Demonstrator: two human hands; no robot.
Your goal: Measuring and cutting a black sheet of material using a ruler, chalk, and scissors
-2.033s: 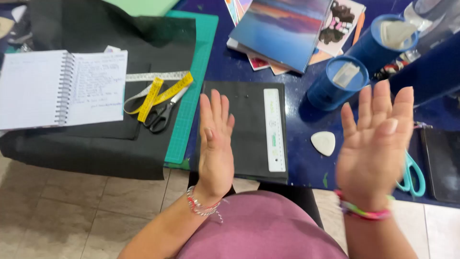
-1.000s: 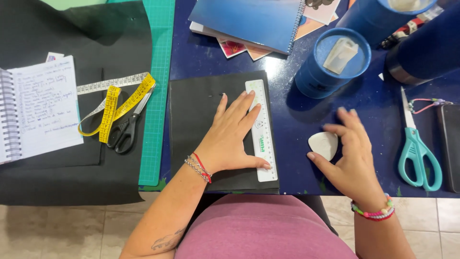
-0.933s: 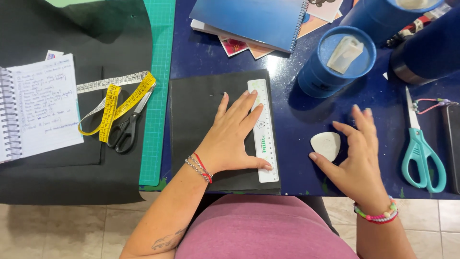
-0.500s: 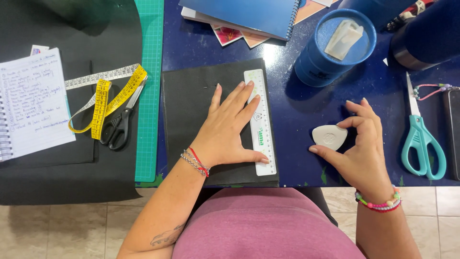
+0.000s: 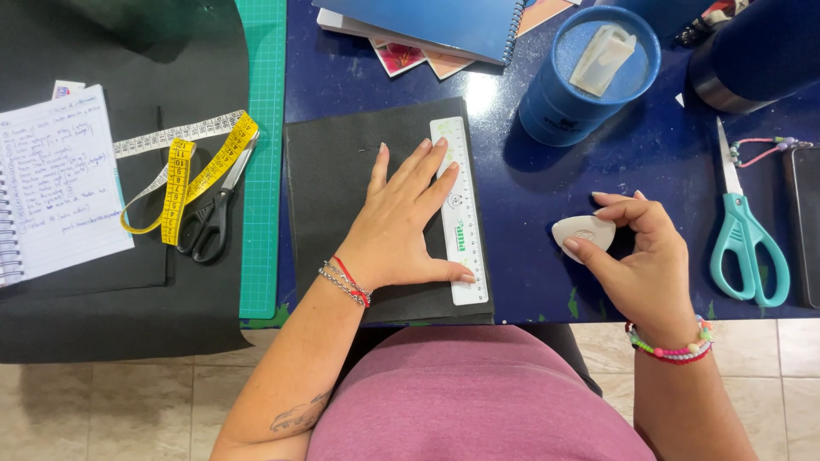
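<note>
Ruler [image 5: 459,213] on fabric piece [image 5: 342,188], chalk [image 5: 582,232] right of it, scissors [image 5: 745,230] farther right

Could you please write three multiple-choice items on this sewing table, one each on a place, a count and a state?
1. Where does the white ruler lie?
A. along the right edge of the black fabric piece
B. on the green cutting mat
C. inside the blue tin

2. How many pairs of scissors are in view?
A. one
B. two
C. three

3. What is the right hand doing?
A. lying flat and empty
B. pinching the white tailor's chalk
C. gripping the teal scissors

Answers: 1 A, the left hand presses ruler and fabric there. 2 B, the black scissors by the yellow tape measure, and the teal pair. 3 B, fingers and thumb close on the chalk.
</note>
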